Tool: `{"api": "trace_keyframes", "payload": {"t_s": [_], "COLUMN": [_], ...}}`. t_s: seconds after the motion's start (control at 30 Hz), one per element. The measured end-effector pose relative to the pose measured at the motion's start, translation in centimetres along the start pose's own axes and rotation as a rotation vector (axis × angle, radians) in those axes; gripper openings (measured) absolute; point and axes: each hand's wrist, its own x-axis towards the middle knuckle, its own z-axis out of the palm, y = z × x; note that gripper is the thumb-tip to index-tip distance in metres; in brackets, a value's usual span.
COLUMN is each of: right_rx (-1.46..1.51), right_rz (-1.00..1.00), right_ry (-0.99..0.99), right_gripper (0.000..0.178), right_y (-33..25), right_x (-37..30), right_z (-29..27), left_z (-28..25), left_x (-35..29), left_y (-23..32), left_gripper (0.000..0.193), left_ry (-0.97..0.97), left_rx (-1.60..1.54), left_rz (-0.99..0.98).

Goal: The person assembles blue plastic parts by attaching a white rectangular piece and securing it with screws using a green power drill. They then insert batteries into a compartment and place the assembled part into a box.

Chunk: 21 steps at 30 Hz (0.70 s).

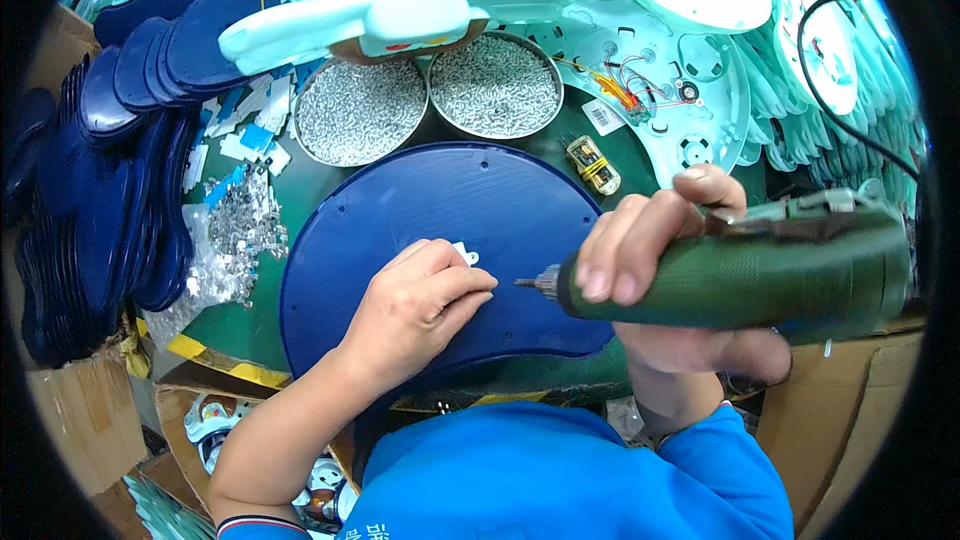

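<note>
A dark blue curved plastic panel (450, 190) lies flat in front of me. Over its middle, my left hand (415, 310) is closed in a pinch; whatever sits between thumb and fingertips is too small to make out. Just beyond those fingers is a small white tab (464, 254) with a hole, on the panel. My right hand (650, 250) is wrapped round a green electric screwdriver (760, 275), held level above the panel's right side. Its bit points left and stops a short way from my left fingertips.
Two round tins of screws (360, 112) stand behind the panel. To the left are stacked blue panels (90, 200) and a bag of metal clips (235, 230). Mint-green shells (680, 90) with wires crowd the back and right. A black cable (830, 100) hangs at right.
</note>
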Motion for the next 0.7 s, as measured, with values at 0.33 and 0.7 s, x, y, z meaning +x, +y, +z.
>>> {"api": "trace_keyframes", "payload": {"t_s": [0.33,0.7], "right_rx": [0.032,0.007], "right_rz": [0.151,0.255], "right_ry": [-0.161,-0.206], "right_gripper": [0.064,0.062], "right_y": [0.0,-1.0], "right_x": [-1.2,-2.3], "right_z": [2.5,2.0], "left_z": [0.6,1.3], "left_x": [-2.5,-3.6], "left_y": [0.5,-0.1], "left_gripper": [0.015,0.023], "left_ry": [0.068,0.038], "left_rx": [-0.097,-0.022], "left_rz": [-0.003,0.218]}}
